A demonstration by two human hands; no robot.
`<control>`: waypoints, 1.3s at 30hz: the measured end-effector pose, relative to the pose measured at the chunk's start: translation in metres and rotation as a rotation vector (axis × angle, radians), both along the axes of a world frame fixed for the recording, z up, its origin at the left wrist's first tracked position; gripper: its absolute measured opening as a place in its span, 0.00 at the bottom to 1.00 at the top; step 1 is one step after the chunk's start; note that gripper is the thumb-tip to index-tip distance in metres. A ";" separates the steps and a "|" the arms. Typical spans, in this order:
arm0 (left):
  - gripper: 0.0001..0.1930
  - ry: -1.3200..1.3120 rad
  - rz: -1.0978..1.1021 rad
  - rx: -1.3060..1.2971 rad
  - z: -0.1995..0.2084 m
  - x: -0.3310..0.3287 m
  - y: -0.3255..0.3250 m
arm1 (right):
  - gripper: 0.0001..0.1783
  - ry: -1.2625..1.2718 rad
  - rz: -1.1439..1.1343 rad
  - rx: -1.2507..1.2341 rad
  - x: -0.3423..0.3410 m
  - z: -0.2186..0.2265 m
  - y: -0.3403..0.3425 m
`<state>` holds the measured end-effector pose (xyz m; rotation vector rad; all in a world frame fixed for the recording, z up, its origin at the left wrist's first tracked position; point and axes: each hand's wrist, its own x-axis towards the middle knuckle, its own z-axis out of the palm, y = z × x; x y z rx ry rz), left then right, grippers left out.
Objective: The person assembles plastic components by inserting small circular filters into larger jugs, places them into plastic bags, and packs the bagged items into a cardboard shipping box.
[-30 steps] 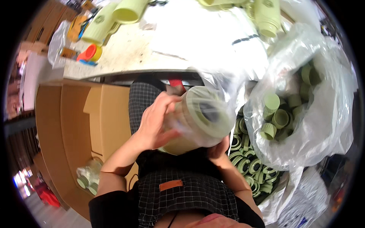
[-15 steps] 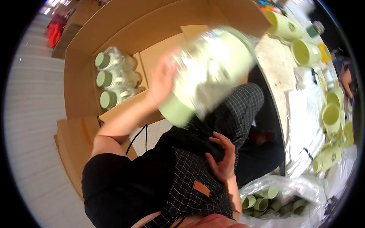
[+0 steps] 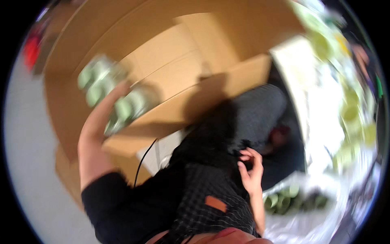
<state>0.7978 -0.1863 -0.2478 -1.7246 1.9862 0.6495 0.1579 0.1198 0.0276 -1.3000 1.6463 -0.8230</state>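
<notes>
My left hand [image 3: 121,88] reaches down into a large cardboard box [image 3: 227,87], among several pale green-lidded bottles [image 3: 95,92] in clear wrapping at its left side. Motion blur smears its fingers, so its grip on the bottle [image 3: 136,101] just beside it does not show. My right hand [image 3: 252,168] hovers over my lap, fingers loosely curled and apart, with nothing in it.
A white-topped table [image 3: 294,61] along the right bears blurred green cups [image 3: 351,110] and clear plastic bags. Below it, a clear plastic bag [image 3: 304,223] holds several green cups [image 3: 282,201]. More cardboard [image 3: 67,171] lies at the lower left.
My left hand has carried a large wrapped green-lidded bottle from above my lap down and left into the box, beside the other bottles. My right hand has lifted slightly off my lap.
</notes>
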 end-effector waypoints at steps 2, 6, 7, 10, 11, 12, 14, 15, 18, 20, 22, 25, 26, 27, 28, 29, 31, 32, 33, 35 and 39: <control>0.13 0.440 -0.001 0.097 -0.020 0.001 0.041 | 0.24 0.047 0.045 -0.020 -0.012 0.017 -0.040; 0.21 -0.004 -0.392 0.126 0.063 0.149 0.114 | 0.18 -0.103 -0.191 -0.181 -0.090 0.017 -0.128; 0.21 -0.023 -0.163 0.172 0.058 0.123 0.108 | 0.17 0.086 -0.276 -0.273 -0.108 0.013 -0.152; 0.20 -0.160 0.201 -0.042 0.155 -0.067 0.046 | 0.22 0.371 -0.489 -0.396 -0.180 0.016 -0.215; 0.19 -0.139 0.163 -0.316 0.173 -0.061 0.052 | 0.27 0.427 -0.468 -0.394 -0.184 0.017 -0.255; 0.19 -0.121 0.104 -0.584 0.188 -0.063 0.051 | 0.32 0.489 -0.458 -0.385 -0.183 0.016 -0.292; 0.21 0.131 0.027 -0.734 0.234 -0.156 0.036 | 0.38 0.879 -0.550 -0.556 -0.198 -0.005 -0.365; 0.21 0.265 -0.111 -0.729 0.260 -0.212 0.030 | 0.40 0.925 -0.583 -0.468 -0.202 -0.003 -0.391; 0.21 0.533 -0.502 -0.717 0.320 -0.356 0.030 | 0.37 1.062 -0.542 -0.394 -0.241 0.003 -0.448; 0.22 0.730 -0.745 -0.667 0.326 -0.430 0.022 | 0.33 1.071 -0.466 -0.273 -0.276 -0.004 -0.442; 0.24 0.749 -0.942 -0.657 0.325 -0.490 0.015 | 0.27 1.074 -0.481 -0.544 -0.281 -0.016 -0.418; 0.26 0.584 -1.031 -0.914 0.321 -0.557 0.003 | 0.28 1.058 -0.330 -0.718 -0.219 0.011 -0.346; 0.26 0.477 -1.055 -0.964 0.328 -0.578 0.004 | 0.29 1.017 -0.277 -0.639 -0.199 0.032 -0.305; 0.26 0.280 -1.209 -1.053 0.333 -0.595 0.003 | 0.29 0.773 -0.227 -0.598 -0.190 0.060 -0.256; 0.22 0.300 -1.306 -1.010 0.330 -0.606 0.007 | 0.26 0.607 -0.285 -0.711 -0.186 0.048 -0.213; 0.20 0.343 -1.373 -0.985 0.320 -0.599 -0.004 | 0.25 0.336 -0.272 -0.774 -0.183 0.055 -0.172; 0.17 0.475 -1.399 -0.938 0.326 -0.592 -0.001 | 0.30 0.205 -0.511 -0.612 -0.185 0.048 -0.080; 0.15 0.565 -1.355 -0.911 0.341 -0.590 0.007 | 0.29 0.441 -0.677 -0.542 -0.198 0.031 -0.028; 0.13 0.695 -1.273 -0.903 0.347 -0.576 0.004 | 0.26 0.374 -1.001 -0.786 -0.213 -0.009 0.014; 0.13 1.118 -0.638 -0.727 0.344 -0.543 0.009 | 0.19 0.638 -1.407 -0.251 -0.235 -0.017 0.097; 0.18 1.525 0.219 -0.217 0.310 -0.546 0.036 | 0.30 1.341 -0.982 0.275 -0.306 -0.107 0.202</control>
